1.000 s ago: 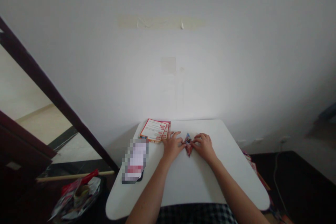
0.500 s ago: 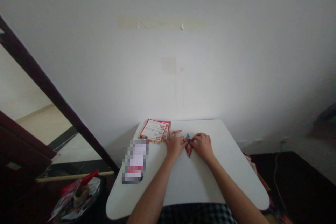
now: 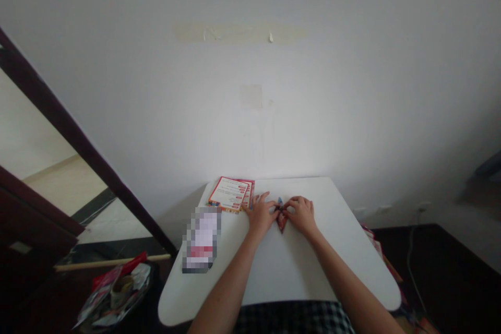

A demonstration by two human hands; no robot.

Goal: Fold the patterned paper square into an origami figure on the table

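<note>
A small piece of folded paper (image 3: pixel 282 223), reddish with a blue upper tip, lies on the white table (image 3: pixel 285 271) between my hands. My left hand (image 3: pixel 263 214) pinches its left side with thumb and forefinger, the other fingers spread towards the printed sheets. From the opposite side, my right hand (image 3: pixel 301 215) pinches the paper with its fingertips. The fingertips cover the middle of the folded paper, so its creases there are hidden. Both wrists stay just above the tabletop.
Printed sheets (image 3: pixel 230 194) with red borders lie at the table's back left. A pixelated phone (image 3: pixel 201 240) is nearer on the left. A bin (image 3: pixel 129 292) holding wrappers stands on the floor to the left. The white wall (image 3: pixel 297 115) rises behind the table.
My left hand has shifted slightly right, closer to my right hand. The folded paper's middle looks narrower between the fingertips; it stays in the same place.
</note>
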